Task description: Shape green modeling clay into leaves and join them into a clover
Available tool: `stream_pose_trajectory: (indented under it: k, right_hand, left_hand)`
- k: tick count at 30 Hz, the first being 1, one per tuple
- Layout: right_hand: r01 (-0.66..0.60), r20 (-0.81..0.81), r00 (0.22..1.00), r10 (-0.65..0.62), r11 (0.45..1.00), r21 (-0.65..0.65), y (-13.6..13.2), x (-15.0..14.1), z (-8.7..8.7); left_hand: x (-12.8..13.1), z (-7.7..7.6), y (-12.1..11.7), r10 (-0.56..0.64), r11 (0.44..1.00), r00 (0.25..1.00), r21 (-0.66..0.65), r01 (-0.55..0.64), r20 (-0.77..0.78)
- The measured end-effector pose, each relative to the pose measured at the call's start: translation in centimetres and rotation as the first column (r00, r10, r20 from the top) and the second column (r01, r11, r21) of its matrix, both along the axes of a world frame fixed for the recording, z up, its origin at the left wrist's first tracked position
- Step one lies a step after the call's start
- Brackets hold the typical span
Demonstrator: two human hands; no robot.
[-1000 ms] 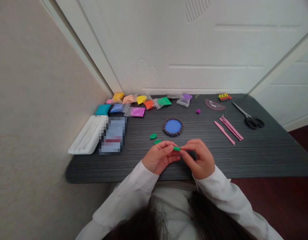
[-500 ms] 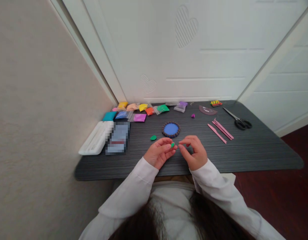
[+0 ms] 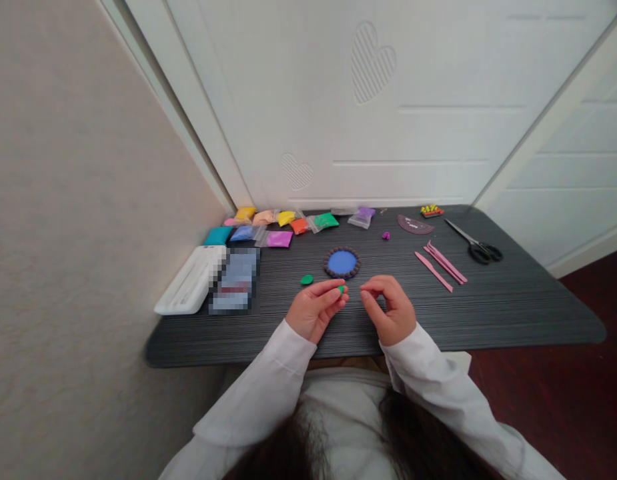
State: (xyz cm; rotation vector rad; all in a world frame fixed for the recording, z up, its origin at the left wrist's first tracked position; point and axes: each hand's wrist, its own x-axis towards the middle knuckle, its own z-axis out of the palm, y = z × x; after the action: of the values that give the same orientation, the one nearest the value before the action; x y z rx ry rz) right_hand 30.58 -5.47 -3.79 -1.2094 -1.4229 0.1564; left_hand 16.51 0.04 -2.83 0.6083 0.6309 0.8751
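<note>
Well, taking the blue disc [image 3: 341,262] with its dark beaded rim as the landmark, a white case [image 3: 188,280] lies farthest to its left on the worktop [image 3: 278,337]. Next comes a pixelated flat item [image 3: 237,280], just beside the case and well apart from the disc. Coloured packets [image 3: 279,239] spread behind these, beyond the disc on its left. Nearer, a flat green leaf shape [image 3: 307,280] rests left of the disc and slightly toward the person. The left hand [image 3: 315,310] is in front of the disc, its fingers pinching a small green piece [image 3: 341,290] — mostly hidden in the grasp. A purple packet [image 3: 363,215] lies behind the disc, toward its right. The right hand [image 3: 391,310] is in front and right of the disc, thumb and forefinger close together — whether they grip anything, I cannot tell. Farther right of the disc lie slim pink tools [image 3: 433,271], then black-handled scissors [image 3: 481,251].
</note>
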Motion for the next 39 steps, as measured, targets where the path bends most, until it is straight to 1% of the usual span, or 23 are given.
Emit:
stream_pose_trajectory:
  k: [8,20,33,39]
  right_hand:
    - [-0.009,0.0,1.0,0.009,1.0,0.002,-0.05,0.06,-0.12]
    - [-0.015,-0.014,1.0,0.015,1.0,0.003,0.06,0.03,-0.04]
    - [-0.044,0.011,0.999,0.044,0.999,0.003,-0.19,-0.05,0.2]
    - [-0.018,0.032,0.999,0.017,1.0,0.008,-0.26,0.11,0.11]
  left_hand:
    - [0.02,0.27,-0.01,0.058,0.998,0.997,0.028,-0.057,-0.058]
    - [0.02,0.08,-0.23,0.078,0.994,0.992,0.089,-0.069,-0.102]
    - [0.14,-0.15,-0.13,0.014,0.991,0.997,0.134,-0.003,-0.081]
    - [0.15,-0.31,-0.23,-0.031,0.991,0.994,0.13,0.044,-0.102]
